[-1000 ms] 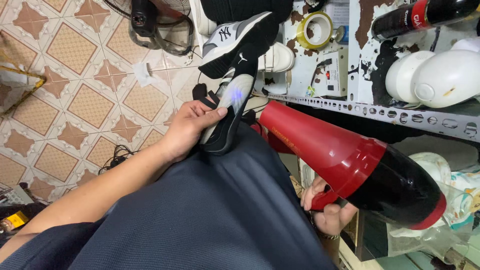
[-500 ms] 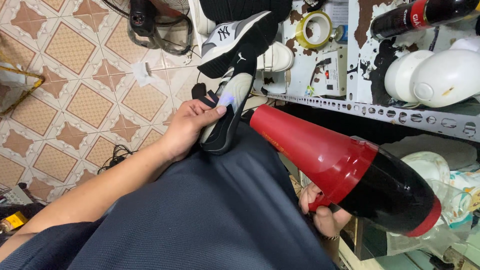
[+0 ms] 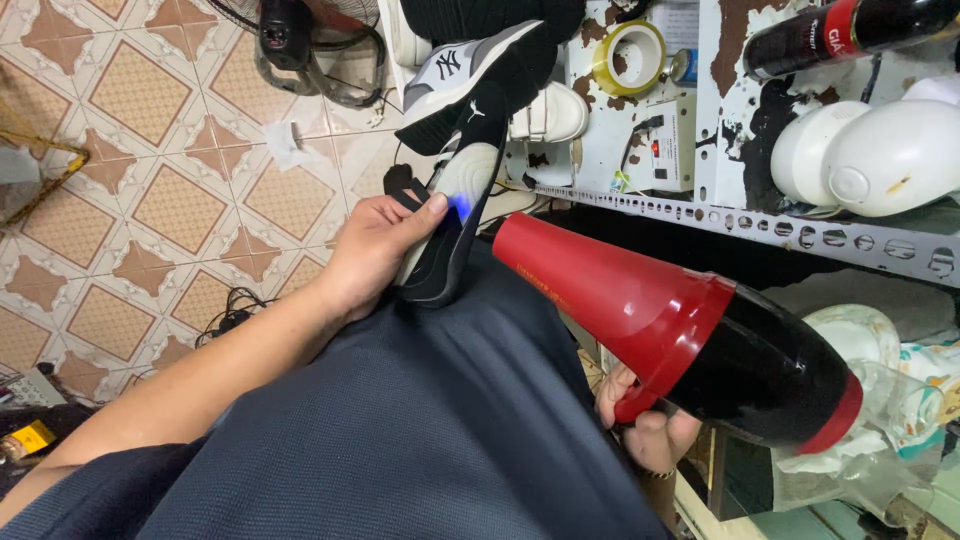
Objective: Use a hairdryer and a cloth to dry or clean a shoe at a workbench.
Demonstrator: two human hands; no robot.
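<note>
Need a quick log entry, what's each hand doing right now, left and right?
Left hand: closed around the black shoe, holding it on the lap.
Right hand: closed on the handle of the red and black hair dryer.

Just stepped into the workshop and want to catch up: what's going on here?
A seated person's left hand steadies a black shoe on their lap, sole side up, thumb near a blue patch on the pale sole. The right hand grips the handle of a red and black hair dryer, its nozzle aimed toward the shoe. A metal shelf beside them holds a tape roll and white shoes.
</note>
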